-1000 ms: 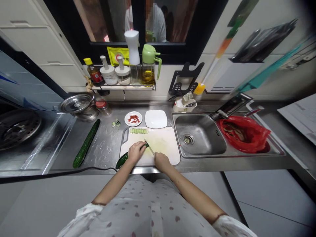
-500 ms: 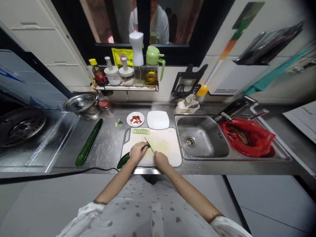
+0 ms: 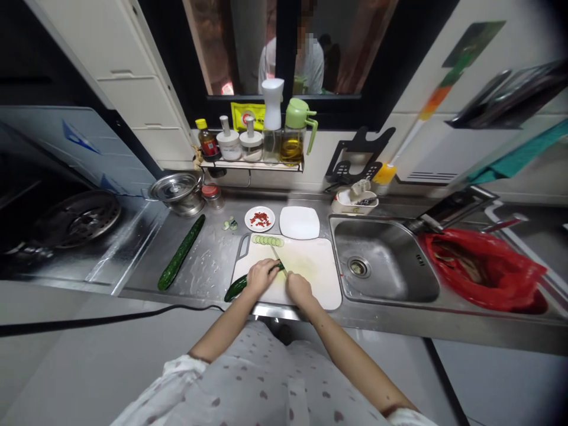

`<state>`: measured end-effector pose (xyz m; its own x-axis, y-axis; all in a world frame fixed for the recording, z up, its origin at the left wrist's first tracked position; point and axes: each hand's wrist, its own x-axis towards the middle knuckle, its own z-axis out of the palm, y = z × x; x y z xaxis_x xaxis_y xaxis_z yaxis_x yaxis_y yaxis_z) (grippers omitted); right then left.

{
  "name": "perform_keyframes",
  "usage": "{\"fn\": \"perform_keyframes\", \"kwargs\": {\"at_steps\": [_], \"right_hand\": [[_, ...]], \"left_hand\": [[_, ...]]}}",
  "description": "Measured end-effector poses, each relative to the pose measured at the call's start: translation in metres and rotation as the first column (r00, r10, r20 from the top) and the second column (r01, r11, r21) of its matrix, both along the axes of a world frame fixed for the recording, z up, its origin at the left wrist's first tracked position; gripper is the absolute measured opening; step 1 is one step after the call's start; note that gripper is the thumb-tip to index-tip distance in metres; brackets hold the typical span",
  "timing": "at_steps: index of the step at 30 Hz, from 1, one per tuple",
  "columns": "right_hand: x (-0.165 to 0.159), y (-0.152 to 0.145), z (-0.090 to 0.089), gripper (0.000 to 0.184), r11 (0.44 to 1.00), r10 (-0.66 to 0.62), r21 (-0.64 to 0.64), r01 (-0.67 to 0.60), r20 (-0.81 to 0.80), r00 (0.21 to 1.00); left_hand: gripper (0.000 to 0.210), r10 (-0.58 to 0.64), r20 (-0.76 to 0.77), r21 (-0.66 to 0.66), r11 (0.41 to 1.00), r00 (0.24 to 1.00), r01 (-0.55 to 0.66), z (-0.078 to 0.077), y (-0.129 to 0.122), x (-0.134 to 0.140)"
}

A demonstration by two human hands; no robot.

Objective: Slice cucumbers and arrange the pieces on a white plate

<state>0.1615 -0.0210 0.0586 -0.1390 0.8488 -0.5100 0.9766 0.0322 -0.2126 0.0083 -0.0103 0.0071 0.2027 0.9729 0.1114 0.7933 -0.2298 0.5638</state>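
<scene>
My left hand is closed over a dark green cucumber, holding it down on the white cutting board. The cucumber's thick end sticks out past the hand on the left. In my right hand is a knife, its handle gripped and its blade pointing away from me at the cucumber's cut end. Pale green cucumber slices overlap in a row along the board's far edge. A second, whole cucumber lies on the steel counter left of the board.
Behind the board are a plate of chopped red bits and a white square plate. Cucumber ends lie on the counter. A sink with a red bag is at right; a lidded pot stands left.
The camera view has turned, so the whole scene sits further right and slightly lower. Both hands keep their grips, with the knife still against the cucumber's cut end.
</scene>
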Motion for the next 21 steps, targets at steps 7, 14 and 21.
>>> {"fn": "perform_keyframes", "kwargs": {"at_steps": [7, 14, 21], "right_hand": [[0.010, -0.014, -0.002, 0.032, 1.000, 0.008, -0.019, -0.008, 0.023, 1.000], [0.021, -0.034, -0.002, 0.029, 1.000, -0.010, -0.012, 0.011, 0.037, 0.999], [0.010, -0.017, -0.002, 0.031, 1.000, -0.003, -0.012, 0.004, 0.028, 1.000]], "left_hand": [[0.026, 0.005, -0.003, -0.006, 1.000, 1.000, -0.005, 0.004, -0.001, 0.000], [0.026, -0.003, -0.005, 0.003, 1.000, 1.000, 0.003, 0.001, 0.000, 0.000], [0.026, -0.004, -0.004, 0.009, 1.000, 1.000, 0.004, 0.001, 0.000, 0.001]]}}
